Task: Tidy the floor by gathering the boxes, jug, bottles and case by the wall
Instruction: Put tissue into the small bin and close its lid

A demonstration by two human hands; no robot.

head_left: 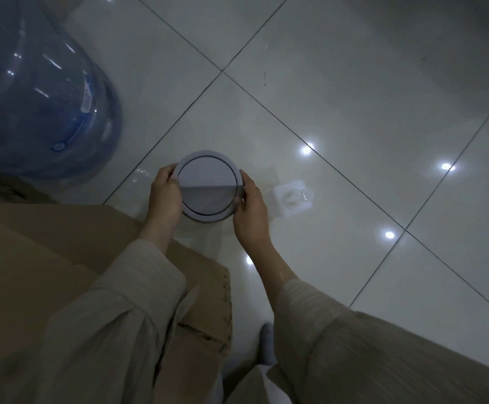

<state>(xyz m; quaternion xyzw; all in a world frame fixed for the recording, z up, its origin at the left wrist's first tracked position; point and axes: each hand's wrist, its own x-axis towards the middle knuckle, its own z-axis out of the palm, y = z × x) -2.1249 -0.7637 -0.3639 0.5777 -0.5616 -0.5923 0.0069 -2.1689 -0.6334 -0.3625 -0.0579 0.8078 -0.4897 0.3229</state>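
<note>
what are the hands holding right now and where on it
Both hands hold a round white lidded container by its rim: the left hand on its left side, the right hand on its right.

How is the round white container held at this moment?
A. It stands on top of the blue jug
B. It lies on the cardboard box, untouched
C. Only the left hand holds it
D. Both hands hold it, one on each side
D: the left hand and the right hand grip opposite sides of the round white container.
</note>
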